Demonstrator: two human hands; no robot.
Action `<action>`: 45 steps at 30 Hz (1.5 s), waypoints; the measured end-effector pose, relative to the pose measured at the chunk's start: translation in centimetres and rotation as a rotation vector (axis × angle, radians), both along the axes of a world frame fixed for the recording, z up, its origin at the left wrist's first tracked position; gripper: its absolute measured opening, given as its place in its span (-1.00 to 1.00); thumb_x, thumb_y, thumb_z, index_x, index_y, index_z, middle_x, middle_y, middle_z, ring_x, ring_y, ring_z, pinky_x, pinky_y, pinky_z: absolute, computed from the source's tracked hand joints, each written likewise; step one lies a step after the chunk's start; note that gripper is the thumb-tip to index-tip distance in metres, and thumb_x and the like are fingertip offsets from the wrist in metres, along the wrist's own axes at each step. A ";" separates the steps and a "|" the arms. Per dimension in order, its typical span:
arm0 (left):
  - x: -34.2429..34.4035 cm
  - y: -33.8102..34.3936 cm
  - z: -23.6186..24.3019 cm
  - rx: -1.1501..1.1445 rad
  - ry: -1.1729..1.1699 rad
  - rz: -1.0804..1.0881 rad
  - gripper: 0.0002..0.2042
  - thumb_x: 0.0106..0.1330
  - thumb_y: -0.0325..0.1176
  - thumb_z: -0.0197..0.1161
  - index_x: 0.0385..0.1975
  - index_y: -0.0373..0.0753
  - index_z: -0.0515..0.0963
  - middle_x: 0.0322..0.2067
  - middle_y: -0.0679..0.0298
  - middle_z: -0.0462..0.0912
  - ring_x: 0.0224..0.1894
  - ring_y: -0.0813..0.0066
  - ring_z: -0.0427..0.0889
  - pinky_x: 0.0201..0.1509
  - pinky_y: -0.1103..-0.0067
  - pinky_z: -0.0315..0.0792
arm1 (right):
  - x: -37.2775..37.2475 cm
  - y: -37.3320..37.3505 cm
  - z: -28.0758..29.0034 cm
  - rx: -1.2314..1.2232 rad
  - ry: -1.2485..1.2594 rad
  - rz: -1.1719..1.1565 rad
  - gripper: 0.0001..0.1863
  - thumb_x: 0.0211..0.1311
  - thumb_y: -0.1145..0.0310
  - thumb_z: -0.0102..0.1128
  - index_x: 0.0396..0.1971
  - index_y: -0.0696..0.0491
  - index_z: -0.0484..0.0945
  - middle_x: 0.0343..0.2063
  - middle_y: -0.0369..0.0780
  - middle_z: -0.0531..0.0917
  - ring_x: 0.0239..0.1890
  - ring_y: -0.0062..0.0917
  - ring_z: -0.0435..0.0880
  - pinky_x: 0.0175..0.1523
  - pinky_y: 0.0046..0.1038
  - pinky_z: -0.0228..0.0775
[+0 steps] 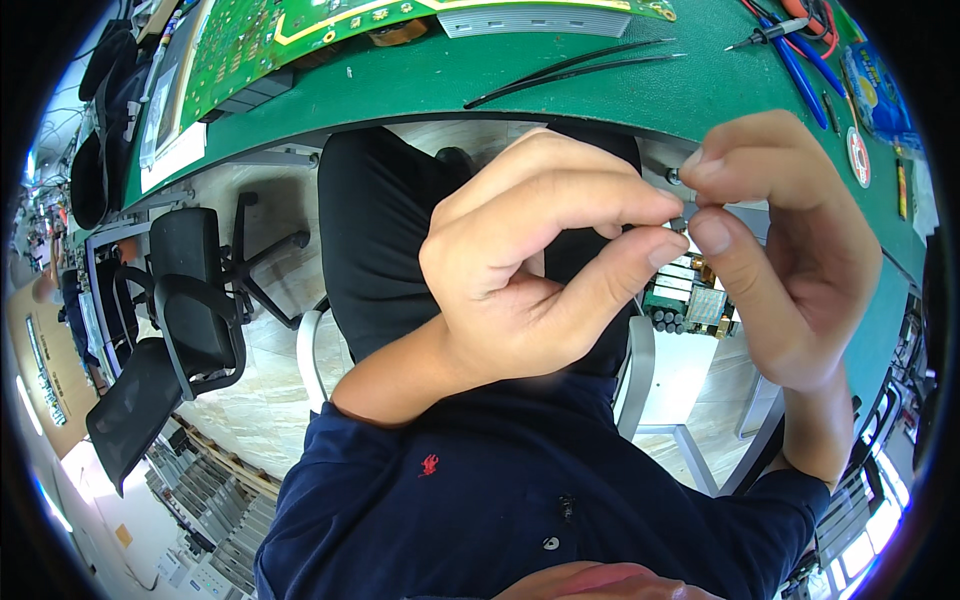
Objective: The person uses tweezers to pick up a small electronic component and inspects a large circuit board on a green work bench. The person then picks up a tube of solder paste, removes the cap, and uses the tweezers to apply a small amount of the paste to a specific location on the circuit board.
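Both hands, the left hand [530, 270] and the right hand [790, 250], pinched a tiny grey part [688, 215] between fingertips, above a small board [690, 300]. It looked like fitting work; next needed steady fingers.

A person's left hand [530, 270] and right hand [790, 250] meet fingertip to fingertip above the lap, pinching a tiny grey metal part [684, 219] between them. Just below the fingertips, between the two hands, sits a small circuit board with white blocks and dark cylinders [690, 300]. Beyond the hands runs the edge of a green-matted workbench [560, 80]. On it, a pair of long black tweezers [575, 68] lies straight behind the hands; a large green circuit board [260, 40] rests at the far left, a grey ribbon cable [535, 22] beside it. Blue-handled cutters [800, 60] lie far right. Black mesh office chairs [180, 320] stand to the left, beside the person's legs.
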State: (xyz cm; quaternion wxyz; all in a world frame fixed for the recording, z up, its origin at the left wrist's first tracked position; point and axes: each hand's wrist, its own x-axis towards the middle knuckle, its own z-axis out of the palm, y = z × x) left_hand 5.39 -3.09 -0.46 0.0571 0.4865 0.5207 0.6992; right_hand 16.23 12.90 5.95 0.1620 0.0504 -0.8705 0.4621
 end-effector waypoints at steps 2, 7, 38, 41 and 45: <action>0.2 -0.1 0.0 -0.002 -0.069 -0.033 -0.78 0.11 -0.62 0.31 -0.23 -0.43 0.54 -0.31 0.08 0.57 -0.29 0.46 0.53 -0.18 0.64 0.41 | -0.2 -0.1 -0.1 0.040 0.060 0.027 -0.76 0.04 0.69 0.14 -0.24 0.23 0.50 -0.28 -0.06 0.53 -0.21 -0.43 0.53 -0.11 -0.51 0.34; 0.5 -0.2 0.2 -0.011 -0.227 -0.116 -0.78 0.15 -0.62 0.28 -0.20 -0.42 0.53 -0.26 0.09 0.56 -0.26 0.49 0.53 -0.14 0.63 0.42 | -0.2 -0.2 -0.1 0.063 0.084 0.036 -0.78 0.00 0.71 0.16 -0.29 0.25 0.52 -0.31 -0.03 0.54 -0.26 -0.42 0.56 -0.16 -0.53 0.39; -1.0 0.3 -0.2 0.118 0.360 0.213 -0.72 -0.09 -0.60 0.42 -0.32 -0.39 0.58 -0.41 0.13 0.61 -0.44 0.40 0.54 -0.38 0.63 0.39 | 0.2 -0.9 0.4 -0.027 -0.016 0.013 -0.80 0.05 0.52 0.20 -0.29 0.22 0.53 -0.35 -0.09 0.55 -0.31 -0.47 0.51 -0.22 -0.54 0.27; -0.9 0.3 -0.2 0.123 0.358 0.218 -0.72 -0.10 -0.60 0.43 -0.32 -0.38 0.58 -0.41 0.13 0.61 -0.45 0.41 0.54 -0.39 0.63 0.39 | 0.1 -0.8 0.4 -0.024 -0.013 0.020 -0.80 0.05 0.51 0.21 -0.29 0.22 0.54 -0.35 -0.09 0.55 -0.31 -0.47 0.52 -0.23 -0.54 0.27; -0.9 0.3 -0.2 0.125 0.348 0.216 -0.70 -0.11 -0.59 0.44 -0.32 -0.37 0.58 -0.41 0.14 0.60 -0.45 0.41 0.53 -0.39 0.64 0.38 | 0.1 -0.7 0.3 -0.014 -0.014 0.030 -0.80 0.04 0.50 0.21 -0.29 0.22 0.54 -0.35 -0.09 0.56 -0.31 -0.46 0.52 -0.23 -0.53 0.28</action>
